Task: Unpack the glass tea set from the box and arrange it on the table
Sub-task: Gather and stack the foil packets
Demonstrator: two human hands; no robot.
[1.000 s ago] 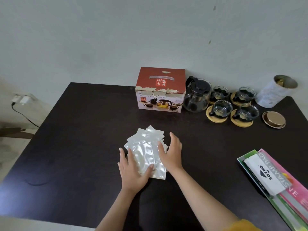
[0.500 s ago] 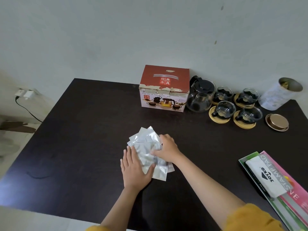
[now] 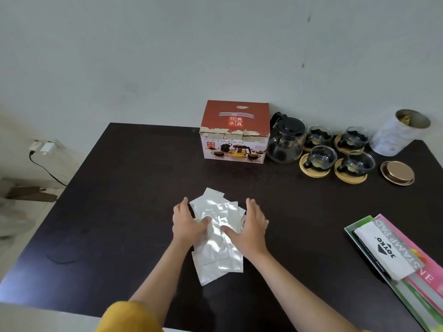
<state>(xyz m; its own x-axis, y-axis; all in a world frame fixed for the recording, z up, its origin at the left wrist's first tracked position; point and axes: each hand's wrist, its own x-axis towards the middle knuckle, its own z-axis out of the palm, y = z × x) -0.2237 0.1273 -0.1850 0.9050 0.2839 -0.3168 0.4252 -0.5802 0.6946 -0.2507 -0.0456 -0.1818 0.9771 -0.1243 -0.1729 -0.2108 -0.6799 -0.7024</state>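
Along the far edge of the bench (image 3: 134, 178), toward its right corner, the glass tea set is already out: the teapot (image 3: 286, 140) with its black lid stands just beside the red box (image 3: 236, 133), and four glass cups (image 3: 322, 156) sit on round wooden coasters (image 3: 351, 177) in a two-by-two cluster to the pot's right. By the look of it the unpacking is done and what remains is tidying. Well apart from the set, near the middle of the bench and closer to the front edge, lies a loose pile of silvery packets (image 3: 217, 238), its long axis running from the person toward the box. The left hand (image 3: 188, 225) rests on the pile's left side and the right hand (image 3: 251, 228) on its right, both with fingers fairly straight and palms turned inward, bracketing the packets without clutching them; the thumbs lie on top. The tea set lies ahead and to the right, so the right hand is the nearer one to it. Beyond the cups stand an open tin (image 3: 399, 133) and its gold lid (image 3: 398, 172); a stamp pad pack (image 3: 393, 252) lies at the right edge.
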